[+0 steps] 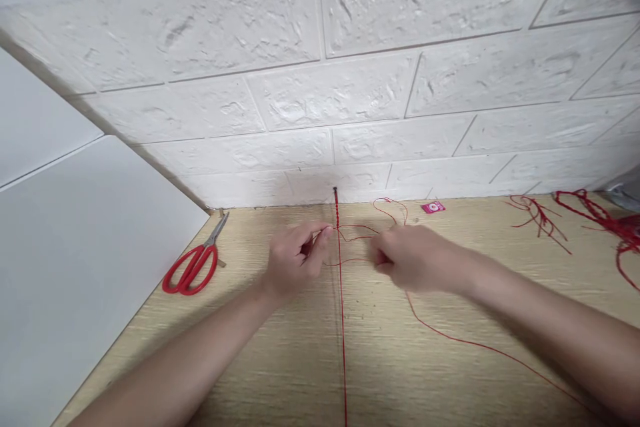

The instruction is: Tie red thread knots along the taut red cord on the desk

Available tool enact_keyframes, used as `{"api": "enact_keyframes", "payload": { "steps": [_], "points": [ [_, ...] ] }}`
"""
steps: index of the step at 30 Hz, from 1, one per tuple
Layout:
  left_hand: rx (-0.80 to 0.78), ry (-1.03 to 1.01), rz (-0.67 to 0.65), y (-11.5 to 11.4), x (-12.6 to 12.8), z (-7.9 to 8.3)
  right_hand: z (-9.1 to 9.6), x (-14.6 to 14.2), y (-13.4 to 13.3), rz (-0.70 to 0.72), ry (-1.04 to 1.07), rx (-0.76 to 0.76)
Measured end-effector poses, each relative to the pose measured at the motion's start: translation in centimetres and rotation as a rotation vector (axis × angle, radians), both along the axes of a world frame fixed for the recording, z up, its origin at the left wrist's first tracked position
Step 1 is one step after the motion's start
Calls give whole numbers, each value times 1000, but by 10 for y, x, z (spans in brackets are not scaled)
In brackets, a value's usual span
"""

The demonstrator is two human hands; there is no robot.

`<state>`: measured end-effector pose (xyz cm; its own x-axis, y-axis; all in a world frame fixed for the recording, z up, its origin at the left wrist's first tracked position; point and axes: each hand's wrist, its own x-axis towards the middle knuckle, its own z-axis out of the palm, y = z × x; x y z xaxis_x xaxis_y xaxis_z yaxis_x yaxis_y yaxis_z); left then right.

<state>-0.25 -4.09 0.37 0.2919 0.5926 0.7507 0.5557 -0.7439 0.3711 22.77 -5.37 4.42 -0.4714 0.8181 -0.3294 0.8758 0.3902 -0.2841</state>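
Note:
A taut red cord [342,320] runs straight down the wooden table [280,360] from a pin at the wall, with a short knotted stretch at its top. My left hand [295,260] pinches a thin red thread just left of the cord, fingers closed. My right hand [415,258] is closed on the thread to the right of the cord. A loose red thread [480,345] trails from under my right hand towards the lower right. Small loops of thread [393,208] lie beyond my hands near the wall.
Red-handled scissors [193,267] lie at the left of the table near a white panel [75,267]. A small pink packet [433,207] sits by the white brick wall [350,80]. A tangle of red cords [595,217] lies at the far right.

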Motion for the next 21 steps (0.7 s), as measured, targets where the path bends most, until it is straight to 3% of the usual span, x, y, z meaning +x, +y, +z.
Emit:
{"api": "enact_keyframes", "payload": {
  "steps": [3,5,9,11,13,17,21],
  "points": [
    [18,-7,-21,0,0,0,17,30,11,-58,-174,-46],
    [29,-1,-46,-1,1,1,24,41,14,-94,-166,-47],
    [58,51,-142,-5,2,3,30,28,9,24,287,104],
    [65,68,-195,-7,3,4,27,10,4,69,564,93],
    [62,72,-235,-8,3,4,19,-6,1,87,783,9],
    [68,75,-268,-8,3,2,-4,-19,3,-87,1058,-272],
    [55,76,-310,-8,2,2,-14,-18,7,-163,1125,-510]
  ]
}}
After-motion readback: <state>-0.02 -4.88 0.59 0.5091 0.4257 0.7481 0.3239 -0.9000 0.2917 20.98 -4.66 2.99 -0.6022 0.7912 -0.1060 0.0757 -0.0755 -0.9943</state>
